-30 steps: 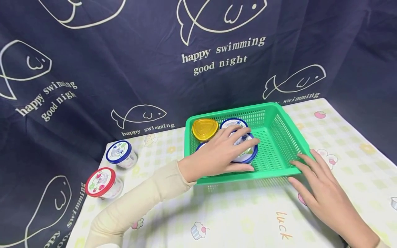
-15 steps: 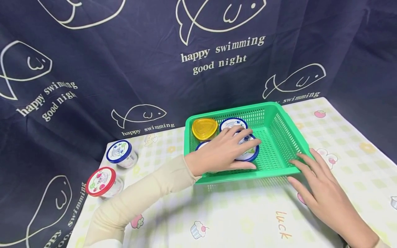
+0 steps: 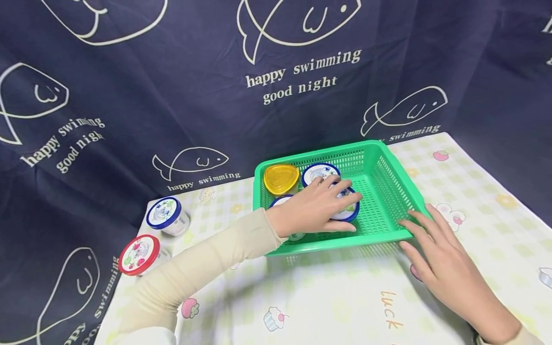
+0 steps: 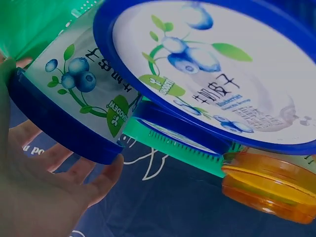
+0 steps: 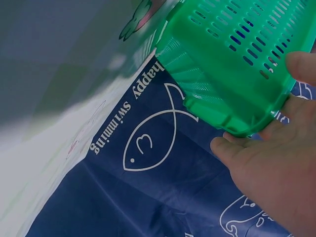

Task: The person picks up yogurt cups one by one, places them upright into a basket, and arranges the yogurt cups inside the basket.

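My left hand (image 3: 312, 208) reaches into the green basket (image 3: 336, 244) and grips a blue-lidded tub (image 3: 351, 211) by its lid. In the left wrist view this tub's side (image 4: 81, 81) shows blueberries, with fingers round the lid's edge. A second blue-lidded tub (image 3: 320, 171) stands behind it. A third, its lid (image 4: 197, 74) large in the left wrist view, is partly hidden under my wrist. A yellow-lidded container (image 3: 281, 178) occupies the back left corner. My right hand (image 3: 448, 261) holds the basket's front right corner, fingers over the rim and thumb outside.
Left of the basket, a blue-lidded tub (image 3: 166, 214) and a red-lidded tub (image 3: 140, 255) stand on the patterned tablecloth (image 3: 336, 297). A dark blue curtain (image 3: 194, 110) with fish drawings hangs behind the table. The basket's right part shows bare floor.
My left hand and the gripped tub have shifted slightly right within the basket, uncovering more of the tub under my wrist. The right hand keeps its hold. The head view has tilted slightly.
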{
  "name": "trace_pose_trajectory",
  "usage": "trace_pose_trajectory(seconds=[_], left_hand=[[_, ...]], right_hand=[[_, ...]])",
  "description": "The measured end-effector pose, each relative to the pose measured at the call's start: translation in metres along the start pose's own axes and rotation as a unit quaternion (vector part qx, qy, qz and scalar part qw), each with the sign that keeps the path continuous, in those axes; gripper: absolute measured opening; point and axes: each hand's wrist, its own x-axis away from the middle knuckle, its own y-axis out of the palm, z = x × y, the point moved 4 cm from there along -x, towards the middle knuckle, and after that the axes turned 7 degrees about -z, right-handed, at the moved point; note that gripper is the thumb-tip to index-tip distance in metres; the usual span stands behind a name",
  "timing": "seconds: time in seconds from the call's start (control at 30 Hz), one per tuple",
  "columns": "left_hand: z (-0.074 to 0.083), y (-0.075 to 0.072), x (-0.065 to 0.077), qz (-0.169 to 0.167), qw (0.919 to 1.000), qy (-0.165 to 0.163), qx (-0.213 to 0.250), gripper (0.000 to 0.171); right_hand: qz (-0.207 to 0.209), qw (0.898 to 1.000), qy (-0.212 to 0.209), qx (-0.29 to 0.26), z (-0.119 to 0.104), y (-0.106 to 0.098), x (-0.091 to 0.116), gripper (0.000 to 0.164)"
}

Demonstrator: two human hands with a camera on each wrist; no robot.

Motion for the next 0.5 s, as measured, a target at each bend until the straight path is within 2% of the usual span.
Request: trace_pose_trajectory(seconds=[0.23, 0.5], left_hand=[[0.002, 0.008, -0.010, -0.015, 0.9999, 0.007, -0.003, 0.070], [0.005, 0.017, -0.014, -0.040, 0.9992, 0.000, 0.001, 0.073]], right_hand=[[-0.001, 1.000, 0.001, -0.001, 0.000, 0.000, 0.000, 0.043], [-0.001, 1.000, 0.001, -0.004, 0.000, -0.001, 0.001, 0.046]])
